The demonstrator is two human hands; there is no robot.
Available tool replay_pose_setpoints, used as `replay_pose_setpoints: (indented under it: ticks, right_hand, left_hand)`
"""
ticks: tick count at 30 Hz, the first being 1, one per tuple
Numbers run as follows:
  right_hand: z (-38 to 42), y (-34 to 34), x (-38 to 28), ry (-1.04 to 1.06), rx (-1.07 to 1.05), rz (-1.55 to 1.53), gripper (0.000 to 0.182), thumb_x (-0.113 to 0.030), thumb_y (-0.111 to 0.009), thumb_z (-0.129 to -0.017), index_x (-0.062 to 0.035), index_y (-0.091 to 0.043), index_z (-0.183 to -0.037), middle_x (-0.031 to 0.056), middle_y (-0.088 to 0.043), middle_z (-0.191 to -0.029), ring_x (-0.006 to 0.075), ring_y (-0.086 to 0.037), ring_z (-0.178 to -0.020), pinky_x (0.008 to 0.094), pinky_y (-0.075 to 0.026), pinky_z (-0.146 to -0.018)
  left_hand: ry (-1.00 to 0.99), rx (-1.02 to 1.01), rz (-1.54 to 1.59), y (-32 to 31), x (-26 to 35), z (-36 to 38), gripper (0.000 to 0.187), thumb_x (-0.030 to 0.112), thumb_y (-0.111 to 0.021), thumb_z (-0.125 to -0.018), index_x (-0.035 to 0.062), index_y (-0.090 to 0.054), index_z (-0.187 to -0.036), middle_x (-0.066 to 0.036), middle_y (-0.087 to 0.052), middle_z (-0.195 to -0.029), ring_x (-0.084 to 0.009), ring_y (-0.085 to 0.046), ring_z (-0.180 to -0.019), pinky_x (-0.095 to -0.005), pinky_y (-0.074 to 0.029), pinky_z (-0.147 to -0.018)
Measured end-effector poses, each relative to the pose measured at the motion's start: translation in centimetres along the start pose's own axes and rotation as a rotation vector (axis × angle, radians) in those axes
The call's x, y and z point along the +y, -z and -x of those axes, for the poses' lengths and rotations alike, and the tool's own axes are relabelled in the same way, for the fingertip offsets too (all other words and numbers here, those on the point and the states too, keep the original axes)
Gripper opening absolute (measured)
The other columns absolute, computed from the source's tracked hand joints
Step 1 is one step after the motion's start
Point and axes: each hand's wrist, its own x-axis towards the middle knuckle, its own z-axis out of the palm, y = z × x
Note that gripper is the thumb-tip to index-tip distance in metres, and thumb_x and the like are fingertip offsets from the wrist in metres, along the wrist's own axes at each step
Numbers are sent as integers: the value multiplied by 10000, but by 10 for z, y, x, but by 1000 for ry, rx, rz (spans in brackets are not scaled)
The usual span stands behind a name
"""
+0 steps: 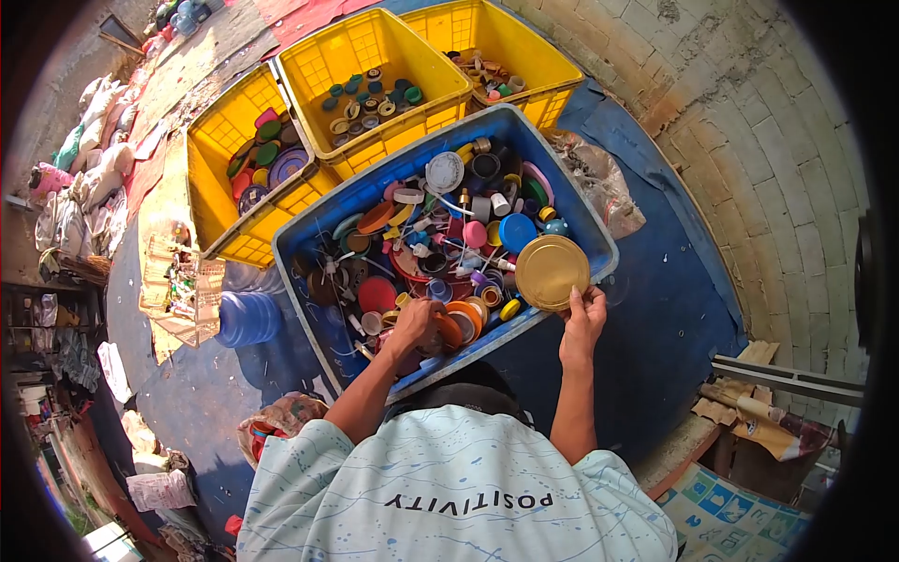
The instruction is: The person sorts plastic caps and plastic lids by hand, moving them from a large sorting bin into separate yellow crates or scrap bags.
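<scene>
A large blue bin (323, 211) full of mixed plastic lids, caps and pump tops lies in front of me. My right hand (582, 323) pinches the lower edge of a round gold lid (552, 272), held over the bin's right corner. Inside the near part of the bin, my left hand (419, 326) is at an orange lid (464, 320), fingers curled and partly hidden among the pieces. A blue lid (517, 232) and a red lid (377, 294) lie in the pile.
Three yellow crates (375, 155) with sorted caps and lids stand beyond the bin. A blue plastic container (248, 319) is at the left, a clear bag (599, 183) at the right. A block wall (749, 140) rises on the right.
</scene>
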Motion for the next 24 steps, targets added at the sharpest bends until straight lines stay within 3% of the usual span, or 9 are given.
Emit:
replay_pose_setpoints:
  ticks: [4, 7, 11, 15, 18, 19, 22, 24]
  right_hand:
    - [-1, -6, -1, -3, -39, -1, 202, -139, -542, -961, -22, -454, -1100, 93, -580, -1000, 109, -572, -827, 270, -494, -697]
    - [-4, -7, 2, -1, -79, 15, 211, -145, -549, -957, -27, -453, -1103, 89, -582, -1000, 105, -566, -830, 267, -483, -700]
    - [-3, -9, 2, -12, -107, 16, 217, -143, -553, -954, -26, -454, -1109, 82, -583, -1003, 104, -566, -838, 264, -484, -704]
    - [-3, -9, 5, -20, -121, 12, 219, -141, -556, -952, -26, -458, -1111, 78, -587, -1005, 102, -570, -848, 256, -488, -711]
    - [-2, -8, 5, -36, -121, 3, 217, -141, -556, -952, -26, -460, -1110, 78, -592, -1004, 99, -572, -851, 253, -492, -714]
    - [-2, -7, 5, -44, -123, 6, 216, -141, -555, -952, -27, -461, -1109, 79, -593, -1004, 97, -573, -852, 252, -494, -715]
    - [0, -8, 3, -55, -124, 14, 215, -139, -554, -952, -27, -460, -1110, 81, -597, -1002, 95, -573, -848, 256, -495, -711]
    - [1, -9, 5, -57, -122, 11, 216, -139, -553, -952, -26, -460, -1111, 83, -598, -1002, 95, -573, -847, 254, -492, -715]
  left_hand:
    - [-5, 15, 90, 5, -1, 1, 371, 28, -622, -662, 38, -684, -1027, -193, -661, -912, -339, -642, -882, -400, -508, -782]
    - [109, 112, 285, 8, 1, 0, 354, 95, -596, -697, 32, -680, -1035, -198, -662, -1005, -323, -639, -939, -393, -503, -832]
    - [451, 319, 502, 5, -13, -7, 374, 119, -598, -735, -14, -642, -1083, -184, -676, -992, -269, -660, -902, -350, -510, -810]
    - [775, 421, 794, 17, -20, -16, 299, 85, -595, -733, 4, -672, -1011, -133, -696, -906, -229, -668, -841, -330, -521, -767]
    - [436, 250, 451, 21, -27, -14, 272, 95, -625, -732, -9, -675, -978, -137, -699, -910, -233, -671, -827, -331, -525, -748]
    - [364, 152, 462, 23, -22, -13, 288, 112, -651, -726, -15, -670, -983, -147, -702, -940, -244, -672, -851, -340, -521, -763]
    - [209, -85, 328, 31, 1, -6, 303, 115, -653, -718, -15, -669, -991, -161, -700, -974, -266, -670, -884, -361, -516, -792]
    - [241, -137, 279, 16, -6, -6, 343, 129, -659, -709, 16, -678, -1032, -170, -696, -979, -313, -661, -910, -381, -509, -812]
